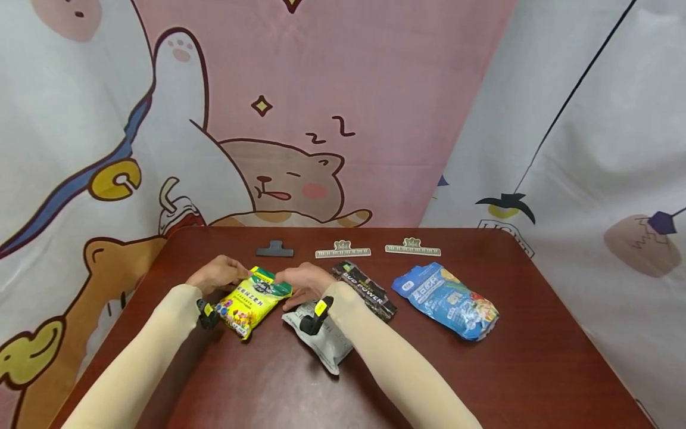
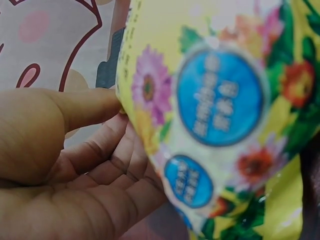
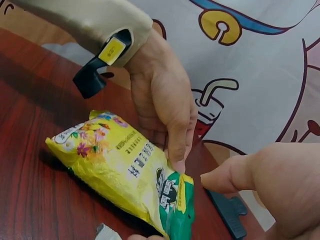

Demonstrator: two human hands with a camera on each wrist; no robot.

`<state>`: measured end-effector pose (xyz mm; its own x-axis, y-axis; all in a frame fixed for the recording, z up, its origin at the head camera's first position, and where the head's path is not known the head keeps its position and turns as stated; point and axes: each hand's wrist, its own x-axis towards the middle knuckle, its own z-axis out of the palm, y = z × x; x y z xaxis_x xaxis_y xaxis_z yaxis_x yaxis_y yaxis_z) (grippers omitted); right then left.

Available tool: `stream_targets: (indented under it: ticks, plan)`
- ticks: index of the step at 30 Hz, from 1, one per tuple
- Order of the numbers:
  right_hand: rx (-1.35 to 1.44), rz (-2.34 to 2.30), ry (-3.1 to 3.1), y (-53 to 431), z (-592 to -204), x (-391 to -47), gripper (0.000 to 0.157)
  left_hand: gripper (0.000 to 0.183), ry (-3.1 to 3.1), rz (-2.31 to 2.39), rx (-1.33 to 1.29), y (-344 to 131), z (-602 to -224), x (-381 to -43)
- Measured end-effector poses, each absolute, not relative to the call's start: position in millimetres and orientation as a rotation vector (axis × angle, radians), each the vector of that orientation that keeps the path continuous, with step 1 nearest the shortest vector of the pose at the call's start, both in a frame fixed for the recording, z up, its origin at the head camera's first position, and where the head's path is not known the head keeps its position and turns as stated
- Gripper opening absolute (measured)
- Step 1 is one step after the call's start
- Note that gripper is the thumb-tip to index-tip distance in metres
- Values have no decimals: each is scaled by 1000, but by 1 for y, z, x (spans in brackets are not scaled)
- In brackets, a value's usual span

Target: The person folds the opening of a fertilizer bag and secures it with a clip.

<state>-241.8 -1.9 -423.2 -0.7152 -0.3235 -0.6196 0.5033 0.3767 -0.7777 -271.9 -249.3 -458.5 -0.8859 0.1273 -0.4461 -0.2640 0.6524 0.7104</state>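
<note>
A yellow bag with a green top and printed flowers (image 1: pixel 243 307) lies on the left of the table. My left hand (image 1: pixel 218 273) pinches its upper left edge, the thumb on the near face and the fingers behind, as the right wrist view shows. At the bag's upper right is my right hand (image 1: pixel 306 279), its thumb (image 3: pixel 235 175) stretched out just off the green end. One fingertip of that hand shows low beside the bag; the rest are hidden. Under the right wrist lies a grey-white bag (image 1: pixel 328 347), partly covered by the arm.
A black bag (image 1: pixel 367 289) lies behind the right forearm, a blue bag (image 1: pixel 447 301) farther right. Along the back of the table (image 1: pixel 541 333) are a dark clip (image 1: pixel 276 250) and two pale clips with keyboard-like bars (image 1: pixel 343 251) (image 1: pixel 412 246). A printed cloth hangs behind.
</note>
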Motion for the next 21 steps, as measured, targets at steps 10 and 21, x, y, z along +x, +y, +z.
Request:
stream_targets:
  ticks: [10, 21]
  plan:
    - [215, -1505, 1799, -2, -438, -245, 43, 33, 2390, 1155, -103, -249, -462, -273]
    - [253, -1588, 1791, -7, -446, -247, 8, 32, 2396, 1164, -104, -250, -462, -273]
